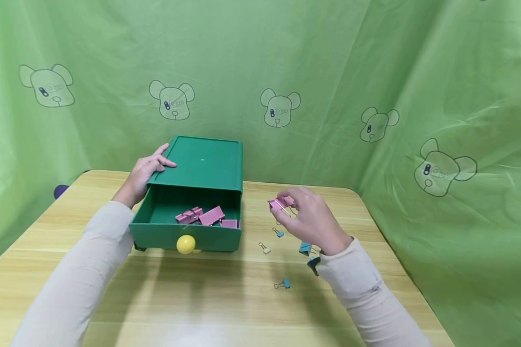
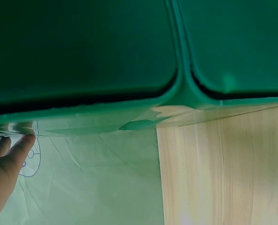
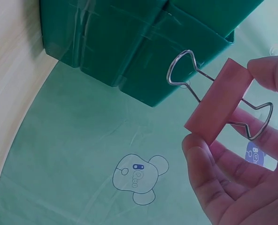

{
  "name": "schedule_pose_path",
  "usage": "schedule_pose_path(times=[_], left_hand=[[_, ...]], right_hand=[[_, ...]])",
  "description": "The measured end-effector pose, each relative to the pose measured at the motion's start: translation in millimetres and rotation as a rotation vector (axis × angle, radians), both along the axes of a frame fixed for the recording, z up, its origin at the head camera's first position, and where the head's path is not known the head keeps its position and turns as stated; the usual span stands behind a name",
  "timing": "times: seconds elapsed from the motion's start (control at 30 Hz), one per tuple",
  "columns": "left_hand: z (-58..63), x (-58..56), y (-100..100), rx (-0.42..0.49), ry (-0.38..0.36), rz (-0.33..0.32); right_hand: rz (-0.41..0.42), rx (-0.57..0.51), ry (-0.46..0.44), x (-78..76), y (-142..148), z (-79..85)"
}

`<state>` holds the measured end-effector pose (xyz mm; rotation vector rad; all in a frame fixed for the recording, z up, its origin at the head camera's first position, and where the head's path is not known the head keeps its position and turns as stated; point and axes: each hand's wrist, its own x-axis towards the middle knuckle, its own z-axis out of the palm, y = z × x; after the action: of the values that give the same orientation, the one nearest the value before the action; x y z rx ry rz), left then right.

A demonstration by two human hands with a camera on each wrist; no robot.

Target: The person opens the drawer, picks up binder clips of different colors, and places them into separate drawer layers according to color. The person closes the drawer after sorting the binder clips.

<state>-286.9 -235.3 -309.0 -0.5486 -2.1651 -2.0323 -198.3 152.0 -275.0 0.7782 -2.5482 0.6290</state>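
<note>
A green box (image 1: pixel 206 166) stands on the table with its drawer (image 1: pixel 156 237) pulled out toward me. Several pink binder clips (image 1: pixel 211 216) lie inside the drawer, behind a round yellow knob (image 1: pixel 185 244). My left hand (image 1: pixel 144 174) rests against the box's left side, fingers reaching over its top edge; the left wrist view shows those fingers (image 2: pixel 21 150) touching the side. To the right of the box, my right hand (image 1: pixel 311 219) pinches a pink binder clip (image 3: pixel 219 101) by its two ends above the table. Both wire handles of that clip stick out.
Small binder clips are scattered on the table (image 1: pixel 191 308) right of the box: a pale yellow one (image 1: pixel 265 248), blue ones (image 1: pixel 285 283) and a larger blue one (image 1: pixel 305 247) partly behind my right wrist. A green curtain (image 1: pixel 226 58) encloses the back and sides.
</note>
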Motion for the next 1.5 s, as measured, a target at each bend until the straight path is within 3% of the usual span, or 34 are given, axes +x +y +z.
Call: schedule_pose_path(times=[0.57,1.5], left_hand=[[0.2,1.1,0.0,0.0,0.0,-0.003],[1.2,3.2,0.8,-0.009,-0.003,-0.004]], right_hand=[[-0.001,0.015,0.003,0.8,-11.5,11.3],[0.113,-0.015,0.045,2.5,-39.5,27.3]])
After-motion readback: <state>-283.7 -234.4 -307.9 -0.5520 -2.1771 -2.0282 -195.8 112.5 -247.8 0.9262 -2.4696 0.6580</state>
